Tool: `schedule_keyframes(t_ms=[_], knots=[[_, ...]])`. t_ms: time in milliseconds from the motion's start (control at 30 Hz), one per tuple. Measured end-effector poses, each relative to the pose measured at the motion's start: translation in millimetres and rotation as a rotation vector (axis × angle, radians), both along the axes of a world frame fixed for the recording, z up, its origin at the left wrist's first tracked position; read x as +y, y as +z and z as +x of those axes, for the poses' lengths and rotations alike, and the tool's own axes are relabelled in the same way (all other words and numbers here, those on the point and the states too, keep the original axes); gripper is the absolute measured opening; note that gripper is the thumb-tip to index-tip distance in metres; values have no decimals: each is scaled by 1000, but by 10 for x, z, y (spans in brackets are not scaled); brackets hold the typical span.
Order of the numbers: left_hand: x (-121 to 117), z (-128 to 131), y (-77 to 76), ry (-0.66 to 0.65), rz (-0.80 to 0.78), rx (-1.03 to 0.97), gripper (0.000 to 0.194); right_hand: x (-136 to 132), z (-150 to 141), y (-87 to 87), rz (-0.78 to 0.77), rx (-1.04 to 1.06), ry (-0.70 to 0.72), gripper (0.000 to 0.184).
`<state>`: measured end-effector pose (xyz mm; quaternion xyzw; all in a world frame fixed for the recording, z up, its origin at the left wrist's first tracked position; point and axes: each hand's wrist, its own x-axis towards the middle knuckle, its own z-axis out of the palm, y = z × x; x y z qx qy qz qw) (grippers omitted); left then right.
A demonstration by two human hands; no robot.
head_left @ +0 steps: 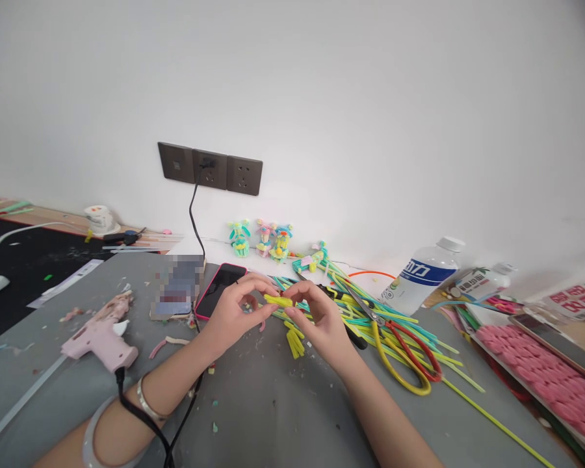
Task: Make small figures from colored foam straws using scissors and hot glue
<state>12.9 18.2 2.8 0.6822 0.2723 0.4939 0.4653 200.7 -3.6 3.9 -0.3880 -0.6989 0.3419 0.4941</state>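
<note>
Between both hands, above the grey mat, is a short yellow pipe cleaner piece [279,300]. My left hand [241,305] pinches its left end with thumb and fingers. At its other end, my right hand [316,315] closes thumb and fingertips on it. Below them on the mat lies a small pile of cut yellow pipe cleaner pieces [295,342]. To the right of my right hand, scissors [394,344] with one yellow and one red handle rest on long green and yellow pipe cleaners [448,364].
A pink glue gun [100,341] with a black cord lies left. Two phones [219,289] [179,289] lie behind my left hand. Small pipe cleaner figures [273,240] stand by the wall. A bottle [422,276] and a pink bundle [541,370] are at right.
</note>
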Motion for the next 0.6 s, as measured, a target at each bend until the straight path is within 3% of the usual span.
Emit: schedule_keyframes(t_ms=[267, 467, 600], knots=[[4, 0, -4, -34, -26, -29, 14, 6, -19, 4, -40, 58, 38, 9], [-1, -1, -3, -80, -155, -97, 16, -17, 41, 20, -11, 24, 106, 26], [-14, -8, 23, -97, -214, -85, 16, 11, 48, -5, 22, 74, 18, 20]])
